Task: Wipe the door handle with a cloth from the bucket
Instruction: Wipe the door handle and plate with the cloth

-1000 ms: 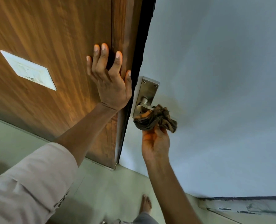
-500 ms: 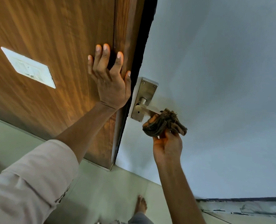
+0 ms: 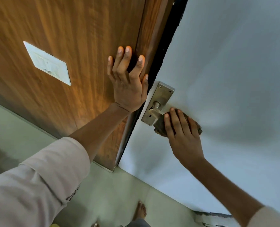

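While the left arm is stretched up and forward from a rolled pale sleeve (image 3: 42,182), the left hand (image 3: 127,86) is laid flat against the wooden panel (image 3: 70,30), back toward the camera. Its fingers are spread wide and straight, with the fingertips pointing up and the thumb lying along the dark gap at the panel's edge. Nothing is gripped by it; only the wood is touched.

The right arm is reached in from the lower right, bare to a pale cuff at the frame's edge, and the right hand (image 3: 183,133) is turned palm-down toward the pale door (image 3: 226,63). Its fingers are curved loosely over a dark brown cloth (image 3: 159,126), which is pressed against the lever of the metal handle (image 3: 155,112). The cloth is largely covered by the hand, and only its left and right edges are seen. How tightly it is clutched cannot be told, as the palm side is hidden.

The handle's backplate (image 3: 160,99) is fixed near the door's edge, just beside the left thumb, with screws seen at its corners.

A white plate (image 3: 47,63) is set on the wood; faint marks are seen on it, but nothing can be read. No other writing is seen.

A bare foot (image 3: 141,210) is seen on the pale floor (image 3: 111,194) below.
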